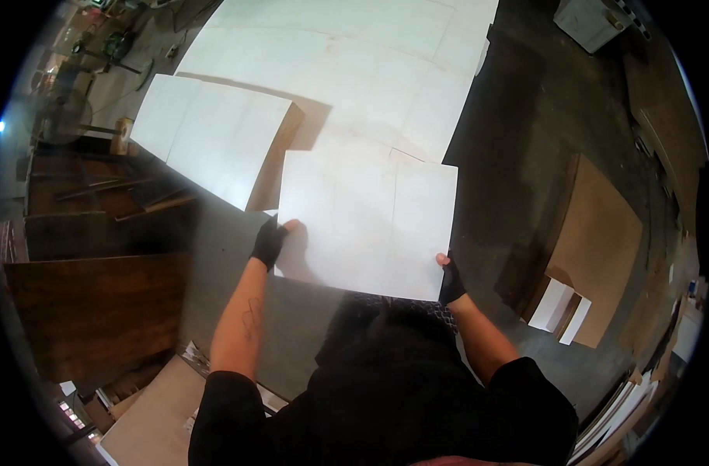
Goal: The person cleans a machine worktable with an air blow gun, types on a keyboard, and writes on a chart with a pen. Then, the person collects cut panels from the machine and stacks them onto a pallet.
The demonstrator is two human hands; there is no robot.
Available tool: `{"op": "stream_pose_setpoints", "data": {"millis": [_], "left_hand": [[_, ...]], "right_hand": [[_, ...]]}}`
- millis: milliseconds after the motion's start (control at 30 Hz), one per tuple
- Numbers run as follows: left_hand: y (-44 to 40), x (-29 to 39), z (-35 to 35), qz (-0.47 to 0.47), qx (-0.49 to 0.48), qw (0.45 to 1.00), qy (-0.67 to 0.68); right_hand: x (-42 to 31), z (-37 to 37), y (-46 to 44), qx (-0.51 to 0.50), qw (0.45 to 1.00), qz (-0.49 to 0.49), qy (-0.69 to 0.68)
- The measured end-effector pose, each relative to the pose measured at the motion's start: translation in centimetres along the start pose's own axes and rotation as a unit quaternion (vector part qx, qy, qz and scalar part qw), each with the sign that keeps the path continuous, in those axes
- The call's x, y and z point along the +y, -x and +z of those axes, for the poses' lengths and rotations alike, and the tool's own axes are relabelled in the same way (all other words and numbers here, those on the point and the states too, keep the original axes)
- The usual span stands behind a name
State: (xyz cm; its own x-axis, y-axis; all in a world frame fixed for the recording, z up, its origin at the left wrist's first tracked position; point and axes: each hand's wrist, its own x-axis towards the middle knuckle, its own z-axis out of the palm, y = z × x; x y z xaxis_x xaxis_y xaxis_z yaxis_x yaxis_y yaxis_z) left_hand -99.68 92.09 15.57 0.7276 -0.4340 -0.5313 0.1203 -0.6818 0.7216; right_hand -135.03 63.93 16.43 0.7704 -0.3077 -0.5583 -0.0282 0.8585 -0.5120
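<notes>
A white rectangular panel [354,225] is held in front of my body, its far edge over the near end of a large white-topped table [385,70]. My left hand [270,242], in a black fingerless glove, grips the panel's left edge with the thumb on top. On the opposite edge, near the close corner, my right hand [450,278] grips with its thumb showing above. The other fingers of both hands are hidden under the panel. Left of it, a stack of white panels [214,136] with a brownish side lies on the table.
Brown wooden boards [98,303] stand at the left. A cardboard-coloured sheet [599,241] with small white pieces [560,311] on it lies at the right. A pale bin [591,23] stands at the upper right. More sheets [614,419] are stacked at the lower right.
</notes>
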Motion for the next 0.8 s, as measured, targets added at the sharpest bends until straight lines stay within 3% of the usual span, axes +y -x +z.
{"op": "stream_pose_setpoints", "data": {"millis": [167,233,367,433,533,600,733,800], "left_hand": [[-3.1,6.0,-0.9,-0.03,-0.024,0.998,-0.047],[-3.1,10.2,-1.4,-0.038,-0.06,0.995,-0.068],[-6.1,11.0,-2.1,-0.035,-0.093,0.994,-0.038],[-6.0,11.5,-2.4,-0.029,-0.052,0.996,-0.068],[-6.8,11.3,-2.7,0.01,-0.005,0.993,-0.115],[-6.1,11.2,-2.6,0.056,0.049,0.986,-0.15],[0.0,8.1,-1.1,0.211,0.209,0.94,-0.169],[4.5,8.1,0.4,0.214,0.289,0.926,-0.117]], "right_hand": [[4.0,-1.8,-1.5,0.021,0.998,-0.053,-0.019],[1.7,2.7,-0.6,0.017,0.996,-0.082,0.015],[1.6,3.6,-1.5,0.116,0.992,-0.04,-0.024],[0.8,8.2,0.2,0.133,0.986,-0.098,0.011],[-0.3,9.5,0.0,0.069,0.981,-0.177,0.042],[0.5,8.3,-1.0,0.091,0.968,-0.194,0.129],[-0.2,5.9,-2.7,0.078,0.988,-0.114,0.075],[-1.1,5.0,-3.6,0.061,0.997,-0.047,0.012]]}}
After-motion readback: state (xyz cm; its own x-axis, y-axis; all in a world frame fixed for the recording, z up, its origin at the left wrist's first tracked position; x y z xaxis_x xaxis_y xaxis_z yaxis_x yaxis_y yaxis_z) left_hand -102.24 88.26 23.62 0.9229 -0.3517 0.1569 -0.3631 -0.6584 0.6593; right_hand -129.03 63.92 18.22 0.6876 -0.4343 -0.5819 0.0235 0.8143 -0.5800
